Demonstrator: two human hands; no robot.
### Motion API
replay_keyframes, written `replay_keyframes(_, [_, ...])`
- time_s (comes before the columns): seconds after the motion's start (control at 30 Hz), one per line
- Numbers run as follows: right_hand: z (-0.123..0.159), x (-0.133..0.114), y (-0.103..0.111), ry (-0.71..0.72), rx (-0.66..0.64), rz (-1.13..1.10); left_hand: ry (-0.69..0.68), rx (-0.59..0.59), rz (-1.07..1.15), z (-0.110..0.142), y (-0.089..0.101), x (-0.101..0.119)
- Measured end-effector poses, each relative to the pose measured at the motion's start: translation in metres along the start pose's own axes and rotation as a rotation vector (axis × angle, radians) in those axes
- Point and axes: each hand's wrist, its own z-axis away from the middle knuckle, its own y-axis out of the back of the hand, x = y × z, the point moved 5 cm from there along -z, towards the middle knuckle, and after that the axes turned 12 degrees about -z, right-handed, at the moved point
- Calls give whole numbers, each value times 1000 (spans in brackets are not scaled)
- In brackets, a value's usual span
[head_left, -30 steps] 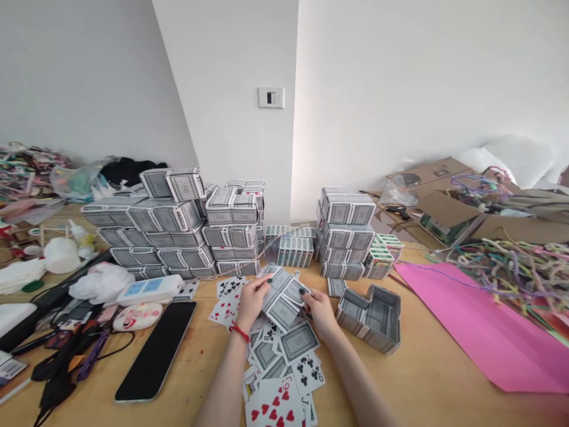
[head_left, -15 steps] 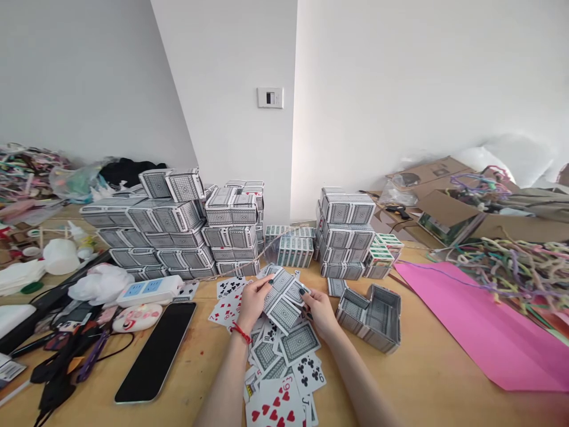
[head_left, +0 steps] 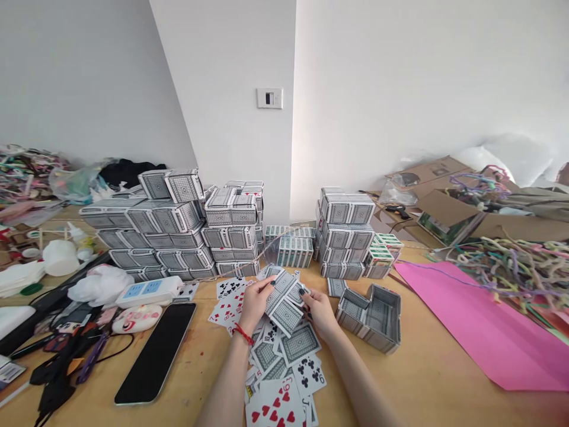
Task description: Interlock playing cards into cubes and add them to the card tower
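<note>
Left hand (head_left: 253,303), right hand (head_left: 319,309), fingers (head_left: 265,287) bent, pinching

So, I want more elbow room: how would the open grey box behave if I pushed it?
The open grey box is probably light, since its walls' pattern resembles the held cards. Sitting flat on the table, it would likely slide rather than roll. With its top open, the thin-looking walls might flex if squeezed.

Free table (head_left: 427,379) lies between the right forearm (head_left: 354,367) and pink paper (head_left: 471,326); ahead, an open box (head_left: 368,326) and stacked boxes (head_left: 342,237) block passage.
</note>
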Motion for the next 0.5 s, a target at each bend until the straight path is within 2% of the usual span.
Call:
replay_keyframes(0.3, [0, 1, -1, -8, 37, -31, 69, -7, 54, 1, -3, -1])
replay_keyframes(0.4, [2, -3, -2, 1, 81, -133, 82, -63, 121, 2, -6, 1])
replay_keyframes(0.5, [7, -10, -3, -32, 84, -271, 130, -160, 294, 5, -9, 1])
